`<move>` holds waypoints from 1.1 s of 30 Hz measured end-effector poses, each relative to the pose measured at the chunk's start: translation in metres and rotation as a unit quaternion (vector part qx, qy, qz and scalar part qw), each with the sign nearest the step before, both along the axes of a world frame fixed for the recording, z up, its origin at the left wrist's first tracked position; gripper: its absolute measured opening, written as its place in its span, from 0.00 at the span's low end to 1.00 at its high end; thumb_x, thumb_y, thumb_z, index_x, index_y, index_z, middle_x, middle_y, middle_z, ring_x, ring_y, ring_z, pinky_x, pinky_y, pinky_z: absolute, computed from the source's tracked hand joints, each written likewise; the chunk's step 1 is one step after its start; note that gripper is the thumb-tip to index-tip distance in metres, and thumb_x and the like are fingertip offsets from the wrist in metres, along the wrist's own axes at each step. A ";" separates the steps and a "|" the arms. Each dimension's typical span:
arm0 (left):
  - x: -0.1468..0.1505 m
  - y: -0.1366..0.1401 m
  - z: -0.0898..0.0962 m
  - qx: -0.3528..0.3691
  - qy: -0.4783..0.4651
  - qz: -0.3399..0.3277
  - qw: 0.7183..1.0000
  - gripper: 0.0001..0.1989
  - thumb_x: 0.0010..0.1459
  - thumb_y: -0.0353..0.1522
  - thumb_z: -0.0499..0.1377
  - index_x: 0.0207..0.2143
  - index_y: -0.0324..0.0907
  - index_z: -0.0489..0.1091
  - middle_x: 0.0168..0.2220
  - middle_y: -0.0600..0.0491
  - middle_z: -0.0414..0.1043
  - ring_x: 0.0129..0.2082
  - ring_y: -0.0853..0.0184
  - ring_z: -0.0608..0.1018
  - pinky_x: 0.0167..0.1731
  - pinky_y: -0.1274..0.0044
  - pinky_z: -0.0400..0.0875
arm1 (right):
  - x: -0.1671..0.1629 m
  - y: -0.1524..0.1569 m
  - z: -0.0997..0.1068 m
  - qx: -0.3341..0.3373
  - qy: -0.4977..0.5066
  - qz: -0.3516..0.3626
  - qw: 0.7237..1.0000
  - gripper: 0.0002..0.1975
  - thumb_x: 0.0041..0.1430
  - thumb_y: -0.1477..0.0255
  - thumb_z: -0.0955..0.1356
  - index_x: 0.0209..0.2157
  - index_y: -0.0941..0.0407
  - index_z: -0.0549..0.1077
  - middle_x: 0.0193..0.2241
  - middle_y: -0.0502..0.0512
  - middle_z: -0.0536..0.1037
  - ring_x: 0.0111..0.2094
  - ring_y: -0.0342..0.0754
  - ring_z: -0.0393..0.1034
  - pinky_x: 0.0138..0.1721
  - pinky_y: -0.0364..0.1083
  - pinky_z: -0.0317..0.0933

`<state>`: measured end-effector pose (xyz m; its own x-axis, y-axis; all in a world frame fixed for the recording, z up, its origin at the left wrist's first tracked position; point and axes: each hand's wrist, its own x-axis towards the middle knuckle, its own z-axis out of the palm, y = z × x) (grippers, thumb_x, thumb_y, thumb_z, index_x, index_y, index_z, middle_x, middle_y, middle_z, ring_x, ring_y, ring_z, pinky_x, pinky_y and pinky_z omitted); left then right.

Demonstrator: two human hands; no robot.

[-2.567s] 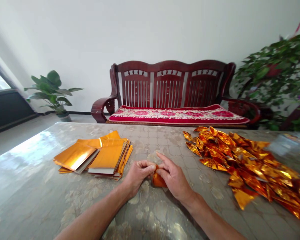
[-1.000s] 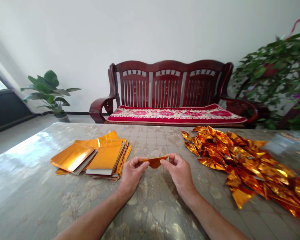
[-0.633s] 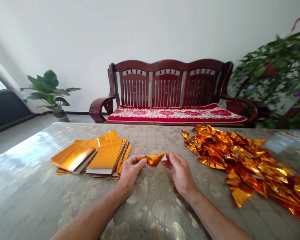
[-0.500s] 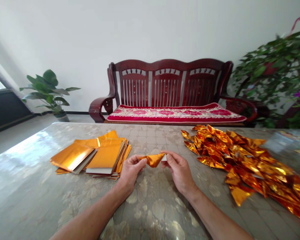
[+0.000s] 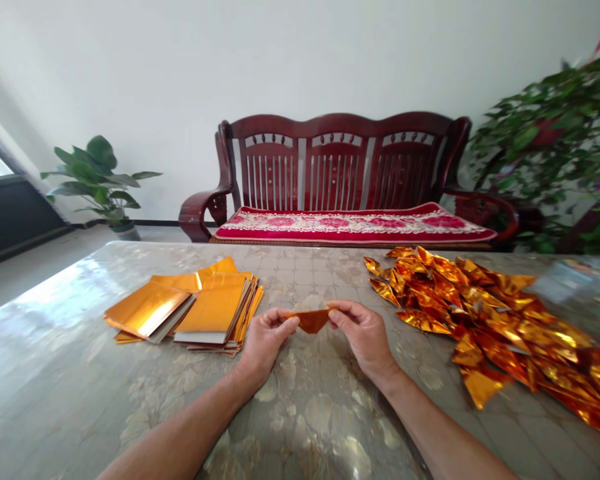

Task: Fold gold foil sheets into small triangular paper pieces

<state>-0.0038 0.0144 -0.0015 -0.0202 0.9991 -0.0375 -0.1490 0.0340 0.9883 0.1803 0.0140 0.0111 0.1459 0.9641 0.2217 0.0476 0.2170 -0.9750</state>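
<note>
A small piece of folded gold foil paper [image 5: 313, 321] is stretched between my two hands above the table, its lower edge narrowing downward. My left hand [image 5: 269, 337] pinches its left end between thumb and fingers. At the right end, my right hand [image 5: 363, 332] grips the other corner the same way. Left of my hands lies a stack of flat gold foil paper sheets [image 5: 211, 305], with more sheets [image 5: 145, 310] fanned out beside it. To the right spreads a heap of folded gold foil pieces [image 5: 490, 313], shiny and pointed.
The table [image 5: 190, 413] has a glossy, patterned cover. Clear plastic packaging [image 5: 577, 280] lies at its far right. Behind stands a dark red wooden bench [image 5: 335, 160] with a red floral cushion [image 5: 350, 223]. Potted plants [image 5: 103, 177] flank the bench.
The right end of the foil paper, whose pale underside showed at my right fingers, is now folded in. The piece looks darker and more even. Both hands stay in nearly the same place.
</note>
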 end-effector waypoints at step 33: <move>-0.017 0.015 -0.007 0.279 0.278 -0.083 0.915 0.04 0.56 0.27 0.57 0.29 0.42 0.71 0.29 0.55 0.70 0.30 0.69 0.72 0.34 0.78 0.65 | 0.020 0.009 -0.011 0.115 -0.246 0.117 0.955 0.07 0.56 0.71 0.68 0.34 0.52 0.80 0.27 0.50 0.75 0.31 0.45 0.70 0.35 0.44 0.63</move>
